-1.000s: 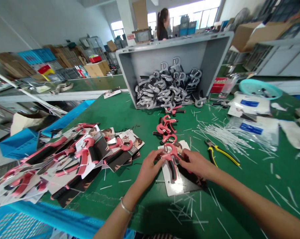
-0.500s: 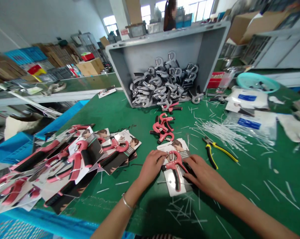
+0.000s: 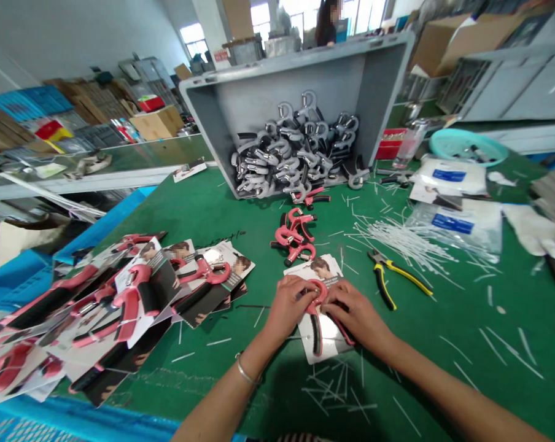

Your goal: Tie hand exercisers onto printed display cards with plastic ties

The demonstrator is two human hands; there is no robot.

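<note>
A pink and black hand grip strengthener lies on a printed backing card in front of me, handles toward me. My left hand has thumb and fingers closed on the left side of its coiled top. From the right, my right hand pinches the strengthener near the top of its right handle. Fingers hide part of the spring and the frame. A thin white cable tie shows beside the card's left edge. Just beyond the card are several loose pink grip strengtheners.
Carded strengtheners are piled at left. A tipped grey crate holds many grey strengtheners. Yellow-black pliers, a heap of cable ties, plastic bags and a turquoise basin are to the right. A person is behind the crate.
My right hand has moved from the card's right edge inward onto the strengthener. My left fingers have come further over its top. The view has shifted slightly.
</note>
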